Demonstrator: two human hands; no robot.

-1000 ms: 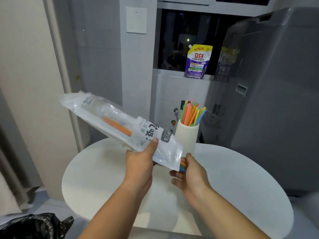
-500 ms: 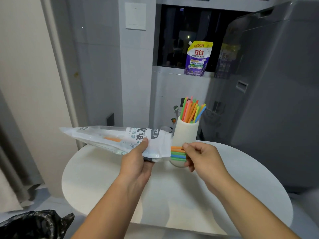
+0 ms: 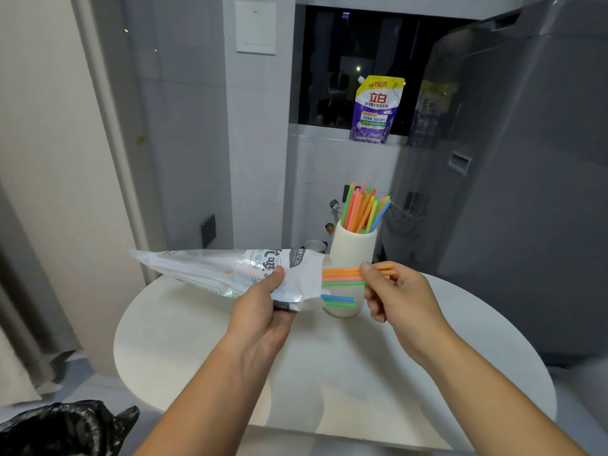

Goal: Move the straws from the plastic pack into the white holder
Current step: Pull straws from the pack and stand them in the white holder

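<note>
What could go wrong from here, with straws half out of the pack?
1. The right hand pinches only the upper straws. The blue and green straws poke loose from the mouth of the pack and might slide out onto the table.
2. The holder stands right behind the pinched straws, so a careless sweep could tip it.
3. The left hand grips the pack near its mouth, so a hard squeeze may bend straws inside.
</note>
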